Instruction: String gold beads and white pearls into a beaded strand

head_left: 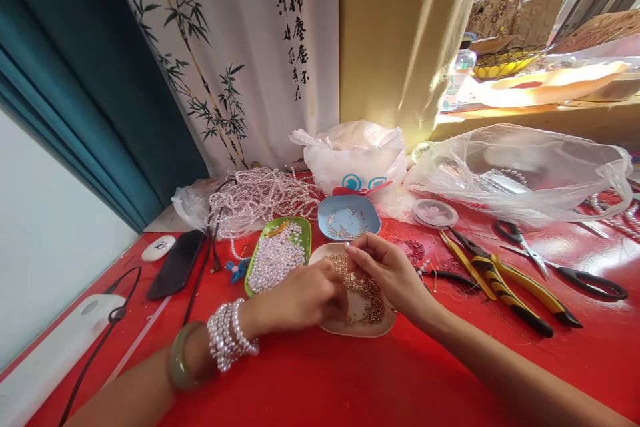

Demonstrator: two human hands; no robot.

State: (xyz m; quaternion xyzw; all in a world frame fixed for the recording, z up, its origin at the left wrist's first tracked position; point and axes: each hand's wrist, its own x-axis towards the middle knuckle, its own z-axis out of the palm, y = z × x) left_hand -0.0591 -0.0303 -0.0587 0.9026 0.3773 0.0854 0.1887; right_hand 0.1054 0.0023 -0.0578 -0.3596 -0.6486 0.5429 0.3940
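My right hand (385, 265) pinches a small white pearl bead (347, 246) between thumb and forefinger, above a cream dish (345, 329). In this dish lie many small gold beads (373, 295). My left hand (307, 295) is closed over the dish's left side, fingers curled down; whatever it may hold is hidden. Pearl bracelets (229, 337) and a greenish bangle (184, 355) circle my left wrist. Just behind that hand stands a green tray (309, 240) of loose white pearl beads (276, 263). Beyond the dish, a blue tray (333, 205) holds thin metallic pieces.
Strands of pearls (265, 197) are heaped at the back left. Plastic bags (355, 157) line the wall. To the right lie yellow-handled pliers (510, 287), scissors (593, 281) and a round spool (435, 212). A phone (177, 265) and a white power strip (60, 353) are on the left.
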